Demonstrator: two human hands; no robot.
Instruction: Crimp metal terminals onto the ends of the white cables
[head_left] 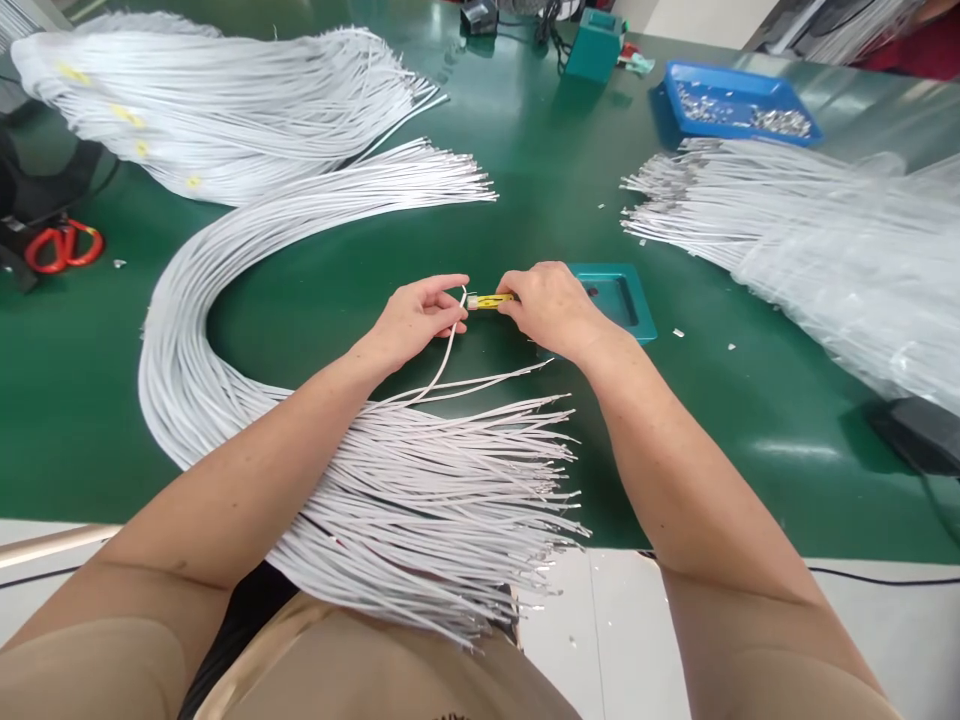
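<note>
My left hand [421, 318] is closed on a thin white wire [448, 358], close to its end. In my right hand [551, 308] is a slim yellow tool [493, 300] with dark markings; its pale front end meets the wire at my left fingertips. What kind of tool it is, I cannot make out. The held wire rises from a large bundle of white wires [450, 470], which bends in a U on the left and has loose ends below my hands. Behind my right hand, partly covered, lies a small teal tray [637, 310].
More white wires [247, 100] are heaped at the back left, and others, under clear plastic [862, 280], lie at the right. A blue tray [739, 100] holds small metal pieces. Red-handled scissors [64, 247] rest at the left. A teal device [592, 48] stands at the back.
</note>
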